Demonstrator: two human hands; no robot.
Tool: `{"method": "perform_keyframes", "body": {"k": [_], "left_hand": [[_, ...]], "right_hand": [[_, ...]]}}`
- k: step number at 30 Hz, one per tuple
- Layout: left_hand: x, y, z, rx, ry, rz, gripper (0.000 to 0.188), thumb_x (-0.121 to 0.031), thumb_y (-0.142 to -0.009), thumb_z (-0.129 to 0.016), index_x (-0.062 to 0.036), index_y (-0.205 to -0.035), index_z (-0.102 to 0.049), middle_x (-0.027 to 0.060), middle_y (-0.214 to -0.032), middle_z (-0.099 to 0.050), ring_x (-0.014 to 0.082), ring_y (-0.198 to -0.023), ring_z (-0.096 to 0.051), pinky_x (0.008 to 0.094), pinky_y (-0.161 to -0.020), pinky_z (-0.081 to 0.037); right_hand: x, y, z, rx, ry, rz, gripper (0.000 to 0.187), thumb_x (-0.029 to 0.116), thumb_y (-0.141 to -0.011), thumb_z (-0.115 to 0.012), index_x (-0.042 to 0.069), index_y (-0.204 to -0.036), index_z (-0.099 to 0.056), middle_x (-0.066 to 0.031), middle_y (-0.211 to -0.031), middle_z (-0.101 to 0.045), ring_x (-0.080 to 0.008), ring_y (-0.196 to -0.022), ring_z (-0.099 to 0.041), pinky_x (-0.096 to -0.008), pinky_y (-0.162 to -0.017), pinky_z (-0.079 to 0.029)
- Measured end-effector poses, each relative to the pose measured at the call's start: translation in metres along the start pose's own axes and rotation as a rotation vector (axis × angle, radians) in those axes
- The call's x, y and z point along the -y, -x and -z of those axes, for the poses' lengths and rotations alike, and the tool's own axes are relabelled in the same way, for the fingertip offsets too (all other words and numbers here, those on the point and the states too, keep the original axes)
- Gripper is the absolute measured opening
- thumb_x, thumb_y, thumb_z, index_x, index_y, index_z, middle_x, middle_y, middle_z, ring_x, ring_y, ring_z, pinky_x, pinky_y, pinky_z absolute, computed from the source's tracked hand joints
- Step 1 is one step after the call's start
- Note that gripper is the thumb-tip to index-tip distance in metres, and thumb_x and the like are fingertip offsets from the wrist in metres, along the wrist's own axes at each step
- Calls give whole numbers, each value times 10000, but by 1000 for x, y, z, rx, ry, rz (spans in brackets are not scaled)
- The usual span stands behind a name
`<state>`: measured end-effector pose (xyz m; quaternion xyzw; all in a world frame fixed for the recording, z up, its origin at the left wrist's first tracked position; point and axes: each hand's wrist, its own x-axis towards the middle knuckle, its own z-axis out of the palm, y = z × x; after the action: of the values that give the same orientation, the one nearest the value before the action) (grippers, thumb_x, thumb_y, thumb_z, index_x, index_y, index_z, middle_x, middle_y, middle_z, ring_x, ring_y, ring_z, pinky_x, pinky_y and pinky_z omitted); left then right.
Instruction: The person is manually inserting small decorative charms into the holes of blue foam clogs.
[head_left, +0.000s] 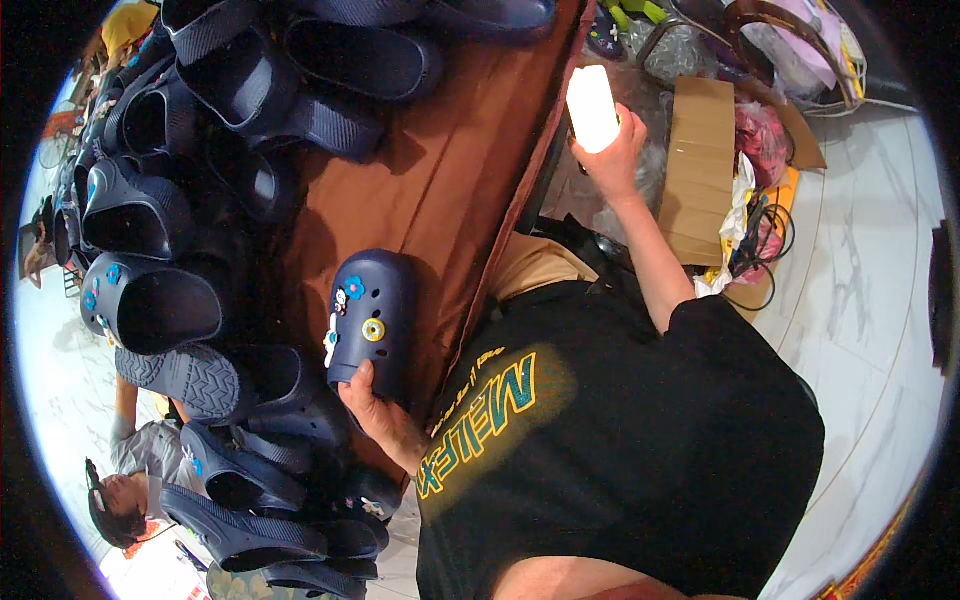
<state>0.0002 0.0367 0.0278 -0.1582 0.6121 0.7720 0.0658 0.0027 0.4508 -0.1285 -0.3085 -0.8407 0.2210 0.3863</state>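
A: What's at the far left?
B: Pale floor (75, 345), and lower down another person (165, 455) in a grey top. Then comes a heap of dark blue clogs (205, 370), some with charms, crowding the left of the counter (440, 170).
A: And its surface?
B: Brown cloth, creased, bare toward the right.
A: Where's the decorated clog (392, 325)?
B: Over that cloth, just right of the heap, toe away from the wearer. The left hand (380, 405) grips its near end, thumb on the edge, other fingers hidden.
A: The other hand?
B: Well apart. The right hand (617, 150) is closed around a glaring white block (594, 108), beyond the counter's edge.
A: Farther right?
B: Cardboard (697, 160), a pink bag (762, 140), black cable (783, 240), then light, marbled tiles (865, 270).
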Motion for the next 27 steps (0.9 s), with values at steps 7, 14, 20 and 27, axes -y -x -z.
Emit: {"method": "perform_keyframes", "body": {"k": [7,14,20,27], "left_hand": [[-1,1,-3,-8,6,-9,463,-265,-813,-648,-47,-1203,-526,139,-1117,-619,285,-1006,-620,422,-901,-503],[0,-3,1,27,-35,-24,473,-260,-815,-641,-24,-1206,-523,145,-1125,-619,282,-1016,-619,423,-907,-502],[-7,3,-7,-41,-22,-10,582,-240,-756,-674,44,-1238,-515,166,-1140,-613,252,-1027,-612,378,-926,-475],[-2,1,-7,-40,8,-5,580,-234,-756,-677,54,-1232,-512,170,-1124,-618,257,-1012,-619,374,-918,-483]], "right_hand": [[0,3,-4,17,-25,-19,850,209,-596,-811,20,-1299,-372,-224,-1199,-422,-380,-1148,-394,-473,-1006,-360],[-4,7,-10,32,15,-13,823,212,-605,-813,17,-1284,-390,-225,-1197,-431,-378,-1133,-404,-466,-991,-363],[-5,15,-12,113,33,-72,783,225,-627,-817,18,-1265,-415,-210,-1185,-461,-372,-1153,-383,-457,-1006,-339],[-17,20,-14,212,46,-141,715,236,-662,-811,15,-1239,-451,-211,-1193,-466,-379,-1154,-391,-457,-1015,-342]]}}
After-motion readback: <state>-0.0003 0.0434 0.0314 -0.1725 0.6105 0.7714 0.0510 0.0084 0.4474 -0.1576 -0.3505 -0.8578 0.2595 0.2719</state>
